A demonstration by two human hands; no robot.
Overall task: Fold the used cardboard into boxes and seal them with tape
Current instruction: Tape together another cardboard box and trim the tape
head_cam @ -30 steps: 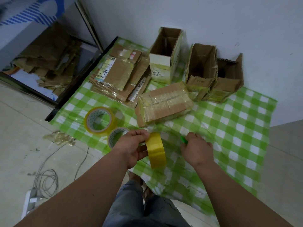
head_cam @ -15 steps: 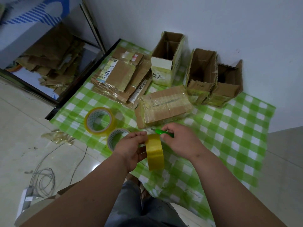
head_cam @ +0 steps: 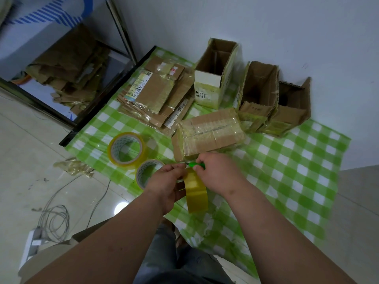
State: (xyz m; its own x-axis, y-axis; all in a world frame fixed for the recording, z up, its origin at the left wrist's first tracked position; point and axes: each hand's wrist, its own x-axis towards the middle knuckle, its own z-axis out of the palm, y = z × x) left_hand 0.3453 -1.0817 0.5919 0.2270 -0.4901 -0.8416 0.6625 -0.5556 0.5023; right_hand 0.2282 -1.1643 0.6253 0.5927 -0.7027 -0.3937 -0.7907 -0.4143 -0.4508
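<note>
Green-check floor mat (head_cam: 297,171): our R hand (head_cam: 219,173), gripping a green cutter (head_cam: 195,165), has swung over to the tape roll (head_cam: 195,193) held by L hand (head_cam: 166,185), just before the sealed box (head_cam: 209,134); we're prob. cutting tape next.

The one camera sat on my head, looking forward and steeply down past my forearms, close over my hands (head_cam: 190,177) and the checked cloth (head_cam: 287,160) against the wall (head_cam: 266,27).
</note>
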